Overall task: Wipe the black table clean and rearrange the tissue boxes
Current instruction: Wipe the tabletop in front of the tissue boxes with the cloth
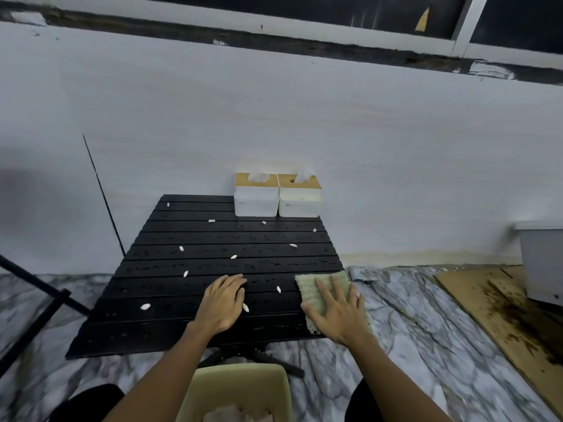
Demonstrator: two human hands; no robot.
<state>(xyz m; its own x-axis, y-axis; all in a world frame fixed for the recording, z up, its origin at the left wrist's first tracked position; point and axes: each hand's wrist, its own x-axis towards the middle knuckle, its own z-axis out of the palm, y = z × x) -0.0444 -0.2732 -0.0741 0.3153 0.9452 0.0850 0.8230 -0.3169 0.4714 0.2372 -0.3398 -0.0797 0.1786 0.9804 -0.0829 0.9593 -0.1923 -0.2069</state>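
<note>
A black slatted table [170, 287] stands against the wall, strewn with several small white seed husks [145, 306]. Two white tissue boxes with wooden lids sit side by side at its far right corner, the left box [256, 200] touching the right box [300, 201]. My right hand [336, 310] lies flat with spread fingers on a pale green cloth [310, 288] at the table's near right edge. My left hand [224, 303] rests palm down on the table near the middle front, fingers loosely curled, with a husk beside it.
A pale yellow bin [240, 388] with crumpled paper stands below the table's front edge. A grey container [540, 263] and a stained wooden board [499, 312] lie at the right. Black stand legs [39, 303] cross the marble floor at the left.
</note>
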